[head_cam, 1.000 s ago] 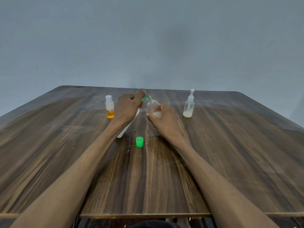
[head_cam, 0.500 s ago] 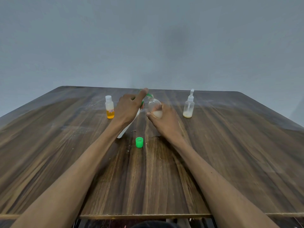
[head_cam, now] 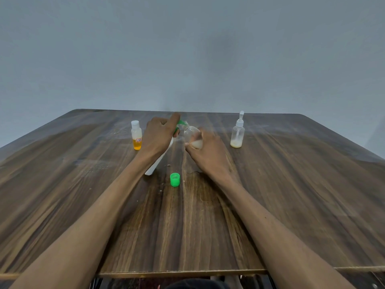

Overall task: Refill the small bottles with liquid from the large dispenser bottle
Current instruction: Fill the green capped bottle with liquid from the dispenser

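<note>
Head view: both forearms reach across a dark wood-grain surface (head_cam: 270, 184) toward its far middle. The left hand (head_cam: 159, 135) is wrapped around the upper part of the large dispenser bottle (head_cam: 159, 161), a white body that is tilted, with its base near the surface on the near side and its green pump head (head_cam: 180, 123) pointing right. The forefinger of that hand lies along the top of the pump head.

The right hand (head_cam: 208, 151) grips a small clear bottle (head_cam: 192, 135) from the near side, fingers curled around its lower half. This bottle is uncapped and holds a shallow layer of whitish liquid at the bottom. Its open neck sits right against the green nozzle; whether liquid is flowing cannot be made out.

A green cap (head_cam: 174, 179) stands alone on the surface, nearer to the person, between the two forearms.

To the left of the left hand stands a small capped bottle (head_cam: 136, 135) with a white lid, orange liquid in its lower part and a small label. Well to the right of the right hand stands a clear spray bottle (head_cam: 237, 131), upright, with a little whitish liquid at its base.

Behind the surface is a plain grey wall (head_cam: 187, 49).
</note>
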